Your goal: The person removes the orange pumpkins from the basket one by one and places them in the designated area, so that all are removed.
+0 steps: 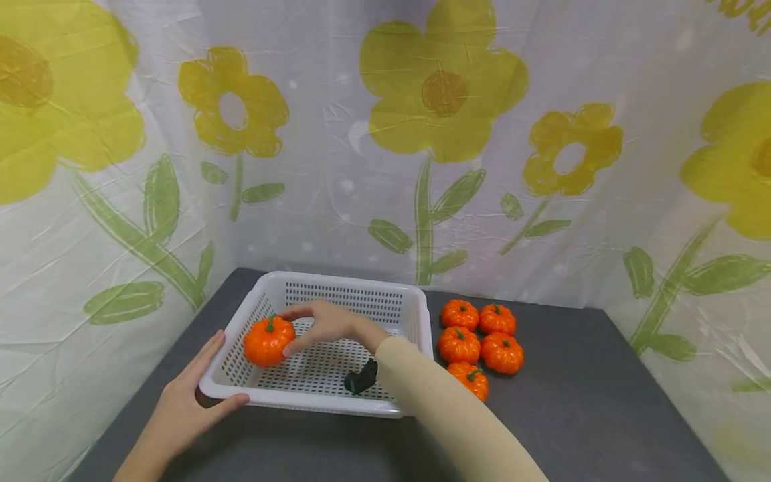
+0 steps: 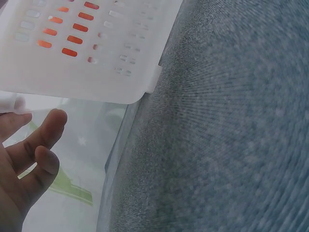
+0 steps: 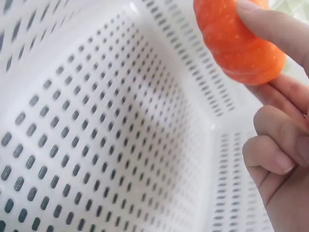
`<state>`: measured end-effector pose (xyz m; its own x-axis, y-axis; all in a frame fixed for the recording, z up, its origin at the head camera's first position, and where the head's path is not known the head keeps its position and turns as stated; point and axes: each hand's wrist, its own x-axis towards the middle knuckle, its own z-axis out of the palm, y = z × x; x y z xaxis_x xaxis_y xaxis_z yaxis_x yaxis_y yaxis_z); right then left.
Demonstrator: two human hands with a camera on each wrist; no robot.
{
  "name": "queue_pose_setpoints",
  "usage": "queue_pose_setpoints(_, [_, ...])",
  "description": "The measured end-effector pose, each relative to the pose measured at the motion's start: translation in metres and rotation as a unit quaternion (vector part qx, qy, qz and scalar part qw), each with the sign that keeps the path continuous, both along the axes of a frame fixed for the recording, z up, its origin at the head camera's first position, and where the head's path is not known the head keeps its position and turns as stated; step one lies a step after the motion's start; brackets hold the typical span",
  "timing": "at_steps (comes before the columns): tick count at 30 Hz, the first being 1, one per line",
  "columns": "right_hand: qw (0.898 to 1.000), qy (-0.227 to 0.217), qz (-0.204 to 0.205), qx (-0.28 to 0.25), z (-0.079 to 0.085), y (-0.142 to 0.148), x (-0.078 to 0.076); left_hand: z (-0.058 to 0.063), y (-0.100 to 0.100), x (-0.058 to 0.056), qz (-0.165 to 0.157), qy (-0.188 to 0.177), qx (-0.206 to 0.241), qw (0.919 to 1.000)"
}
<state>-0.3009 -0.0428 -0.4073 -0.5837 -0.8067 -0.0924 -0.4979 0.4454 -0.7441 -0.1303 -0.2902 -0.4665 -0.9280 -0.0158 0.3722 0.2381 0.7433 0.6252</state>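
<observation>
Above the left end of a white slotted plastic basket [image 1: 313,405], my right hand [image 1: 322,328] pinches a shiny orange toy pumpkin [image 1: 268,341] with a green stem. In the right wrist view, the thumb lies on one side of the pumpkin [image 3: 236,43] and fingers on the other, with the remaining fingers curled. My left hand [image 1: 187,391] rests at the basket's front left corner, its thumb along the front rim and its fingers spread at the left rim. From the left wrist, loosely bent fingers [image 2: 36,159] show beside the basket wall [image 2: 72,82].
Several orange pumpkins [image 1: 460,345] stand grouped on the dark table [image 1: 578,402], right of the basket. The wrist camera [image 1: 361,378] on my right arm hides part of the basket floor. A flower-printed cloth [image 1: 325,154] hangs behind and at both sides.
</observation>
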Motion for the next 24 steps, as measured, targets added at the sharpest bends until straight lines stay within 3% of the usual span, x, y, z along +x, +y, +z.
queue_pose_setpoints(6, [0.999,0.025,-0.002,-0.031,0.029,0.000,0.006,-0.002,-0.002,0.000,0.004,0.000,-0.008,1.0000])
queue_pose_setpoints(11, [0.998,0.032,-0.027,-0.056,0.051,0.007,0.012,-0.001,-0.001,-0.002,-0.003,-0.016,-0.005,0.9999])
queue_pose_setpoints(16, [0.996,0.024,-0.049,-0.070,0.060,0.014,0.020,0.000,0.000,-0.002,-0.003,-0.020,-0.009,0.9998])
queue_pose_setpoints(24, [0.993,0.006,-0.068,-0.094,0.060,0.030,0.039,-0.002,-0.001,-0.002,-0.003,-0.009,-0.004,1.0000])
